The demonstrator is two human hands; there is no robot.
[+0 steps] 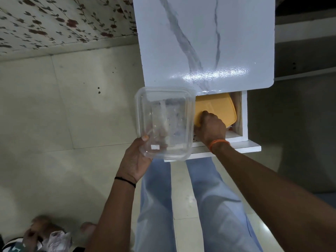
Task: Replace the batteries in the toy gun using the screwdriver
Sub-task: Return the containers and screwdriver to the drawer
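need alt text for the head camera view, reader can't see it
A person's left hand holds a clear plastic container while the right hand grips a yellow lid inside an open white drawer under a marble-patterned tabletop.

Table [205, 42]: white, marble-veined, beyond both hands.
Drawer [243, 120]: open beneath it.
Floor [63, 106]: pale tiles, left of hands.

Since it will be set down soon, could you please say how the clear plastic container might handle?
The clear container looks thin-walled and empty, so probably light. The left hand grips one corner alone, suggesting it stays fairly stiff. Its glossy plastic may be slippery.
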